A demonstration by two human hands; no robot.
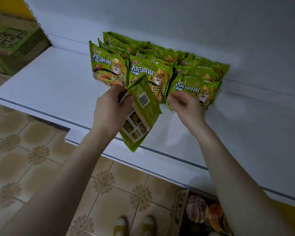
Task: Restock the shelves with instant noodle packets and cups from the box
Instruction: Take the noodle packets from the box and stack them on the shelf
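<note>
Three rows of green instant noodle packets [148, 65] stand leaning on the white shelf [58, 86]. My left hand [111, 109] grips one green packet [141, 113] by its top edge, back side with barcode facing me, hanging in front of the middle row. My right hand [184, 106] hovers with loosely curled fingers at the front packet of the right row [196, 91], holding nothing that I can see. Low at the right, an open cardboard box [182, 206] on the floor holds noodle cups [197, 210].
A stack of green-printed cartons [12, 45] stands at the far left beyond the shelf upright. The shelf's left half is bare white. Patterned floor tiles [41, 159] and my two shoes [134, 225] show below the shelf edge.
</note>
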